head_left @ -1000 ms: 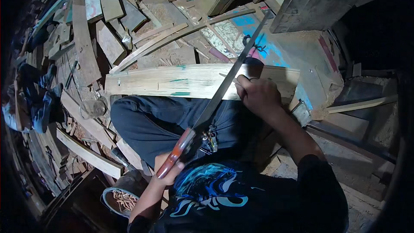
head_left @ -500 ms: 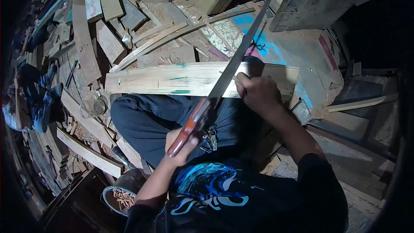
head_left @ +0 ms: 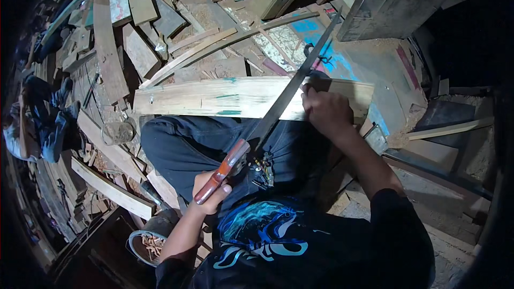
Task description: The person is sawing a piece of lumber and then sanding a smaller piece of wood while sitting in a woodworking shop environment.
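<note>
Under the curled fingers of the right hand (head_left: 331, 111) lies the board (head_left: 182, 100); whether they pinch anything cannot be told. Fingers of the left hand (head_left: 215, 198) wrap the handle (head_left: 224, 170) of the saw (head_left: 273, 114), its blade (head_left: 304, 68) just beside the right fingers; a slipping grip or shifting board could bring edge and fingers together.

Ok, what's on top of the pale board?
The saw blade crosses over the pale board, and your right hand is on it. Green marks show left of the blade. The surface directly beneath blade and hand is covered.
</note>
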Demonstrator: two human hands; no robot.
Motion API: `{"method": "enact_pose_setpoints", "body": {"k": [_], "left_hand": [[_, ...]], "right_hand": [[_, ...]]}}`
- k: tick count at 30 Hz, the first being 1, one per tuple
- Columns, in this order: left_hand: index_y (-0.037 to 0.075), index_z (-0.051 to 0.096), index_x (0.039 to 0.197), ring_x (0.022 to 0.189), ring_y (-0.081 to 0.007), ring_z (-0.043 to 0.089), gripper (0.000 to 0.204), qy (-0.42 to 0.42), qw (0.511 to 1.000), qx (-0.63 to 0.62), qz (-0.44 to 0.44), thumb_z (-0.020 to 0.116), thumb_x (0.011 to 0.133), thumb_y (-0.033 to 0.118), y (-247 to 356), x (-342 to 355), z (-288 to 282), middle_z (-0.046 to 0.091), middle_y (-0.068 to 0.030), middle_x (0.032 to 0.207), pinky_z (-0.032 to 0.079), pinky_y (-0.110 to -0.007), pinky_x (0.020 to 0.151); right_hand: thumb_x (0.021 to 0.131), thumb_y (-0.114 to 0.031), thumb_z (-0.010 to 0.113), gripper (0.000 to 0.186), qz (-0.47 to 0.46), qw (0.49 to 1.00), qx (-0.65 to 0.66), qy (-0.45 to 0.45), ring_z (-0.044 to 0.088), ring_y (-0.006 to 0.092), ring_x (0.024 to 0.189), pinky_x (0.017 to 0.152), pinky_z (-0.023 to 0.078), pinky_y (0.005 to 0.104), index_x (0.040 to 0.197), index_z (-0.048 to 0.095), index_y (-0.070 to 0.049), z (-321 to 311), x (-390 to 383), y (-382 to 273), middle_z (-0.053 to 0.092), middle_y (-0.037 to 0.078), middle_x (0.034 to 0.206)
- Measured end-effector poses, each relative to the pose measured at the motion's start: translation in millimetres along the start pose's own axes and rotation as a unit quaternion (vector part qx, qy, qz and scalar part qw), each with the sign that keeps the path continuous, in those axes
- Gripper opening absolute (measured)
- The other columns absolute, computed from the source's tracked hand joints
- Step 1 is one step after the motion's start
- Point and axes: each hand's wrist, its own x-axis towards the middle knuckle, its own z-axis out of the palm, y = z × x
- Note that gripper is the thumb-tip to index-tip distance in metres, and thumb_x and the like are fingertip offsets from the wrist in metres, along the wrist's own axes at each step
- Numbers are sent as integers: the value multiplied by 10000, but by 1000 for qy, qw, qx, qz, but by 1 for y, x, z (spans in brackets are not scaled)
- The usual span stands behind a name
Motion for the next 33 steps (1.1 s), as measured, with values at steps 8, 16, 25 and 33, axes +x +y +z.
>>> {"method": "enact_pose_setpoints", "body": {"k": [8,16,25,33], "left_hand": [[23,504,705,540,-152,400,258,-2,999,-9,-52,665,746,220,-1,-20,-21,432,-36,599,349,-308,526],[7,547,779,553,-158,395,232,3,1000,1,18,657,777,211,-4,0,2,430,-47,605,358,-309,543],[7,536,781,568,-152,427,203,-5,999,28,29,627,801,188,9,26,25,470,-43,628,380,-309,551],[-5,612,890,572,-158,485,262,-2,999,45,-23,646,779,230,-6,-24,5,504,-49,634,407,-322,559]], "right_hand": [[908,-288,557,199,20,997,48,64,613,339,563,502,464,487,832,610,-112,0,-4,-4,603,116,601],[894,-293,580,162,-25,998,26,43,590,315,518,470,449,467,840,602,-142,0,-7,-3,549,99,536],[895,-316,580,167,1,1000,25,9,605,312,555,526,466,466,848,597,-156,0,-5,-6,560,104,555],[912,-338,536,174,16,996,71,-54,597,341,576,575,471,480,880,598,-179,-6,-6,-1,567,120,579]]}}
